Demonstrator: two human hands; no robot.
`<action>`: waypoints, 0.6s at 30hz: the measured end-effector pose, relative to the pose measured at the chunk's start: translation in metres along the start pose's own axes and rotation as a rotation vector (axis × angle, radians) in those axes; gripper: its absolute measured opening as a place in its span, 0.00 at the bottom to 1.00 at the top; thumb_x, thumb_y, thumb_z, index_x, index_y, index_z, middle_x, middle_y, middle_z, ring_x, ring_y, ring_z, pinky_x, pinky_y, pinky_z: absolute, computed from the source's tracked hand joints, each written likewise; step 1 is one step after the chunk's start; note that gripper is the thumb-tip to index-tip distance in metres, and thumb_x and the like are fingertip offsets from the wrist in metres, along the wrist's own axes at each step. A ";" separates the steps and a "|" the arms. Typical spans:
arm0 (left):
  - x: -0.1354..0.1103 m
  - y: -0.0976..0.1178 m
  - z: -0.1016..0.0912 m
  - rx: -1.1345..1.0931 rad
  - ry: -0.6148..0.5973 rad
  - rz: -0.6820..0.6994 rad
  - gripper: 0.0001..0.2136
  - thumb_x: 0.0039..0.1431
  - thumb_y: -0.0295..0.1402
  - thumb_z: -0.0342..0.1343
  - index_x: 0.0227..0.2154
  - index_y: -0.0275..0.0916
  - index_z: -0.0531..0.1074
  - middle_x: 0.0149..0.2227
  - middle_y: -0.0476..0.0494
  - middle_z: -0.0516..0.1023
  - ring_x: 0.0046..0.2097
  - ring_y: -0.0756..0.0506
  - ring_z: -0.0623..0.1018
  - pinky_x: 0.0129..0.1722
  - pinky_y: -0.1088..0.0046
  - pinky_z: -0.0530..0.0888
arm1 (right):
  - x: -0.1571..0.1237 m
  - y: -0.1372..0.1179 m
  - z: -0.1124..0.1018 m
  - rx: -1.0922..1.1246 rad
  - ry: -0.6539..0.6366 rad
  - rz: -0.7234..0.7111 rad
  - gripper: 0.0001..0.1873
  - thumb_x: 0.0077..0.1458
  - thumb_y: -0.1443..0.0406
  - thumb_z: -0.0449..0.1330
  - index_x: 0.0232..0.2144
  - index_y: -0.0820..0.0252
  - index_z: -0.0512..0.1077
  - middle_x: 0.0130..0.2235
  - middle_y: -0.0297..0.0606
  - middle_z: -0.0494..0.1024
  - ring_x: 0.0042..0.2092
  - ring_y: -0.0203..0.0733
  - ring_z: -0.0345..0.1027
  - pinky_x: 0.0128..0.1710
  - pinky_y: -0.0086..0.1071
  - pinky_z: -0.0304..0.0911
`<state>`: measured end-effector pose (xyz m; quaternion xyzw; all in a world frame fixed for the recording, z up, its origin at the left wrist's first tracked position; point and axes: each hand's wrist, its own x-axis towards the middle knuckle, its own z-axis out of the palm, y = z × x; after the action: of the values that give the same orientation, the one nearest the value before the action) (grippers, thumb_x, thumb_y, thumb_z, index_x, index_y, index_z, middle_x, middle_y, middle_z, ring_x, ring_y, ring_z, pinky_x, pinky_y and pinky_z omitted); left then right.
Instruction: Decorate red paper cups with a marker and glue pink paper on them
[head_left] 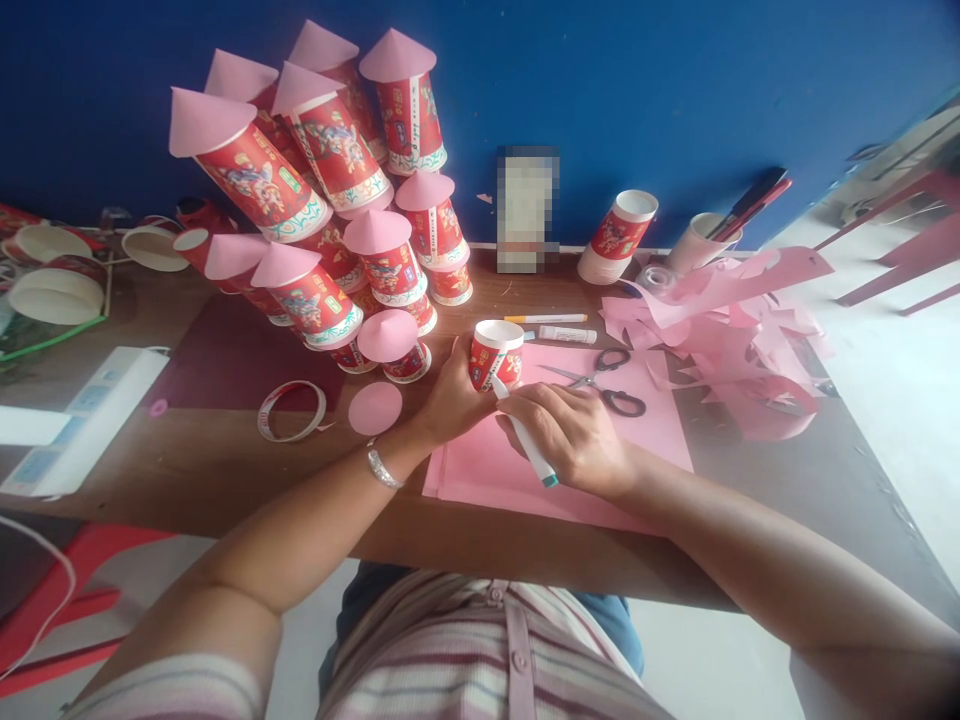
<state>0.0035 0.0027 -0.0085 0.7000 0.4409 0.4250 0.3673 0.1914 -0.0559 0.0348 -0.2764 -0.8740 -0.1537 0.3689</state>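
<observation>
My left hand [460, 398] is wrapped round the side of a small red printed paper cup [496, 350] with a white rim, held above the pink paper. In my right hand [574, 430] is a white marker pen [534, 447] with a green end. Its upper tip lies close to the cup's side; whether it touches, I cannot tell. Pink paper sheets [480, 475] lie under both hands. Black-handled scissors [600, 380] rest on the sheets just beyond my right hand. A capped white marker [568, 335] and a yellow pen [546, 318] lie behind the cup.
Several red cups with pink paper cones [379, 235] stand stacked at the back left. Pink paper scraps [750, 330] are heaped at the right, near a pen cup [701, 243] and another red cup [622, 235]. A cut paper ring [291, 411] and pink disc [375, 408] lie left.
</observation>
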 end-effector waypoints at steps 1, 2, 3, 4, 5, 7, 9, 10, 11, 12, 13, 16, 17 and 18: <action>0.000 0.000 0.000 -0.026 -0.010 -0.020 0.28 0.51 0.48 0.71 0.46 0.41 0.65 0.42 0.46 0.75 0.39 0.46 0.76 0.37 0.67 0.76 | 0.000 0.000 0.000 -0.002 0.002 -0.002 0.07 0.70 0.73 0.60 0.49 0.63 0.69 0.36 0.38 0.80 0.34 0.38 0.74 0.32 0.32 0.69; 0.000 0.000 0.000 -0.056 -0.023 -0.048 0.29 0.50 0.48 0.72 0.46 0.41 0.64 0.43 0.45 0.75 0.40 0.45 0.76 0.38 0.67 0.77 | 0.000 0.000 0.000 -0.002 0.004 -0.003 0.07 0.70 0.74 0.60 0.48 0.63 0.69 0.36 0.38 0.80 0.34 0.37 0.73 0.32 0.32 0.68; 0.000 0.000 0.000 -0.076 -0.031 -0.071 0.30 0.49 0.48 0.73 0.47 0.41 0.64 0.44 0.44 0.75 0.42 0.44 0.77 0.39 0.66 0.77 | 0.000 0.000 0.000 0.000 0.007 -0.005 0.07 0.70 0.74 0.61 0.48 0.64 0.69 0.36 0.38 0.80 0.33 0.37 0.73 0.32 0.32 0.68; 0.000 0.001 -0.001 -0.076 -0.030 -0.081 0.30 0.48 0.48 0.73 0.47 0.41 0.64 0.45 0.44 0.75 0.42 0.44 0.77 0.40 0.65 0.77 | 0.000 0.000 0.000 0.004 0.008 -0.005 0.07 0.69 0.74 0.61 0.48 0.64 0.70 0.36 0.38 0.80 0.33 0.38 0.74 0.32 0.32 0.68; -0.001 0.001 -0.001 -0.074 -0.028 -0.085 0.30 0.48 0.48 0.73 0.47 0.41 0.64 0.45 0.44 0.75 0.43 0.43 0.77 0.41 0.65 0.77 | 0.000 0.000 0.000 0.010 0.008 -0.004 0.07 0.69 0.74 0.62 0.47 0.65 0.70 0.36 0.38 0.80 0.34 0.38 0.74 0.32 0.32 0.68; -0.001 0.002 -0.001 -0.089 -0.025 -0.088 0.30 0.48 0.47 0.73 0.46 0.41 0.65 0.45 0.43 0.74 0.43 0.43 0.77 0.42 0.64 0.77 | 0.001 0.000 -0.001 0.016 0.007 0.001 0.07 0.69 0.74 0.62 0.47 0.65 0.70 0.36 0.39 0.81 0.35 0.39 0.75 0.32 0.32 0.69; -0.001 0.003 -0.001 -0.117 -0.022 -0.094 0.30 0.47 0.46 0.75 0.46 0.41 0.66 0.46 0.43 0.74 0.44 0.43 0.77 0.43 0.64 0.77 | 0.001 -0.001 -0.001 0.011 0.009 0.004 0.06 0.69 0.74 0.62 0.48 0.65 0.71 0.37 0.39 0.81 0.35 0.38 0.75 0.32 0.32 0.69; -0.001 0.003 -0.001 -0.135 -0.022 -0.099 0.30 0.46 0.46 0.75 0.46 0.41 0.66 0.46 0.43 0.74 0.44 0.43 0.77 0.43 0.64 0.77 | 0.001 -0.001 -0.001 0.005 0.014 0.005 0.06 0.70 0.73 0.61 0.48 0.64 0.71 0.37 0.39 0.81 0.34 0.38 0.74 0.32 0.32 0.69; -0.001 0.003 -0.001 -0.155 -0.023 -0.104 0.31 0.45 0.46 0.76 0.46 0.40 0.66 0.47 0.43 0.74 0.44 0.43 0.77 0.44 0.64 0.78 | 0.001 -0.001 -0.001 -0.001 0.020 0.005 0.06 0.70 0.73 0.61 0.47 0.64 0.71 0.36 0.39 0.81 0.34 0.38 0.74 0.32 0.32 0.68; -0.001 0.003 -0.002 -0.176 -0.027 -0.111 0.32 0.45 0.46 0.76 0.46 0.40 0.66 0.47 0.43 0.74 0.45 0.43 0.77 0.44 0.64 0.78 | 0.001 0.000 -0.001 -0.004 0.025 0.005 0.05 0.70 0.73 0.61 0.47 0.64 0.71 0.36 0.39 0.81 0.34 0.38 0.74 0.31 0.32 0.68; 0.000 0.004 -0.002 -0.196 -0.034 -0.119 0.32 0.44 0.45 0.76 0.47 0.40 0.66 0.47 0.43 0.74 0.45 0.43 0.77 0.44 0.64 0.78 | 0.001 0.000 -0.001 -0.004 0.030 0.005 0.05 0.70 0.73 0.61 0.47 0.65 0.71 0.36 0.39 0.81 0.34 0.38 0.74 0.32 0.32 0.69; 0.000 0.007 -0.004 -0.249 -0.061 -0.149 0.31 0.45 0.44 0.76 0.47 0.39 0.66 0.46 0.44 0.75 0.45 0.42 0.78 0.45 0.64 0.77 | 0.002 0.001 -0.001 0.007 0.031 0.007 0.05 0.70 0.74 0.62 0.46 0.66 0.71 0.36 0.39 0.80 0.34 0.39 0.75 0.32 0.32 0.69; 0.000 0.008 -0.005 -0.267 -0.070 -0.158 0.31 0.45 0.43 0.77 0.47 0.39 0.67 0.46 0.44 0.75 0.45 0.42 0.78 0.45 0.64 0.77 | 0.002 0.001 -0.001 0.011 0.031 0.007 0.05 0.70 0.74 0.61 0.46 0.66 0.71 0.36 0.40 0.81 0.34 0.39 0.75 0.32 0.32 0.69; 0.000 0.009 -0.006 -0.287 -0.081 -0.165 0.31 0.45 0.44 0.77 0.46 0.39 0.67 0.46 0.44 0.75 0.45 0.42 0.78 0.45 0.64 0.77 | 0.002 0.001 -0.002 0.013 0.033 0.008 0.05 0.70 0.74 0.61 0.46 0.66 0.71 0.36 0.40 0.81 0.34 0.39 0.75 0.32 0.32 0.69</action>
<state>0.0009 0.0006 0.0016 0.6183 0.4167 0.4234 0.5146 0.1916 -0.0552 0.0374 -0.2750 -0.8677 -0.1510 0.3855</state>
